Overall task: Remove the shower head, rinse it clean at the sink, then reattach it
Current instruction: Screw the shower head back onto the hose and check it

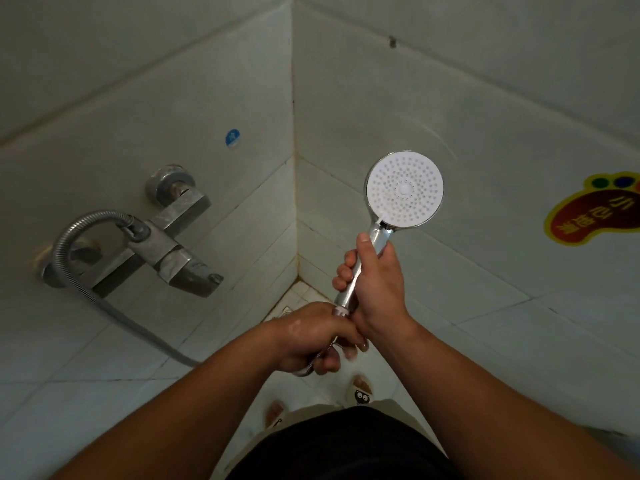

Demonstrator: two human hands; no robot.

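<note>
Chrome shower head (pixel 404 189) looks light, wet-slick; right hand (pixel 375 282) closed round its handle, left hand (pixel 313 336) below clamping the hose nut (pixel 341 311).

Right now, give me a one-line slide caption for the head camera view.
Right hand grips the shower head handle while left hand works the hose connector, beside the wall faucet.

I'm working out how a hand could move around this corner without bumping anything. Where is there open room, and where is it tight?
Open: the bare tile between the faucet and the wall corner, and the tile right of the shower head, below the foot sticker. Tight: the left hand and right hand meet at the hose joint.
</note>
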